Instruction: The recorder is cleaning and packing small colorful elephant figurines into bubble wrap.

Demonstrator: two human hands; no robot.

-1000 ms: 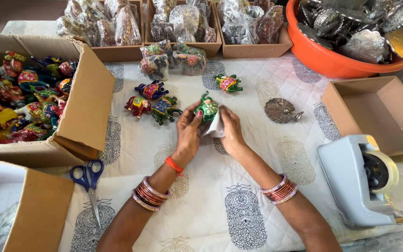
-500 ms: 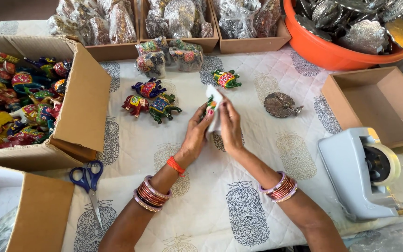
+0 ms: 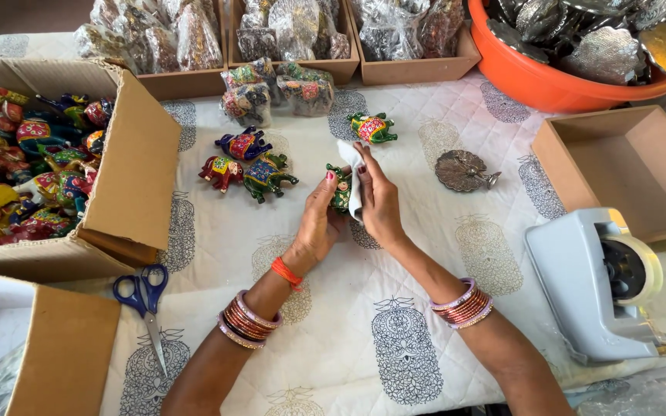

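Nearest the camera, a white printed cloth (image 3: 333, 354) is seen covering the table, with blue-handled scissors (image 3: 144, 300) lying on it at the left and a grey tape dispenser (image 3: 603, 285) at the right. At mid-table, a small green painted figurine (image 3: 340, 189) is gripped between both hands: the left hand (image 3: 319, 219) is closed around its left side, and the right hand (image 3: 379, 204) is pressed against its right side with a white cloth (image 3: 354, 173) pinched against the figurine. Just left of the hands, three painted elephant figurines (image 3: 244, 163) are grouped on the cloth. A metal peacock piece (image 3: 462, 171) lies to the right, apart from the hands. A cardboard box (image 3: 129, 166) filled with colourful figurines is set at far left. Beyond the hands, one more painted figurine (image 3: 372, 127) stands alone, and plastic-wrapped figurines (image 3: 275, 88) are bunched near it. Farthest off, trays of wrapped items (image 3: 294, 35) and an orange tub (image 3: 556, 81) of silver pieces are seen.
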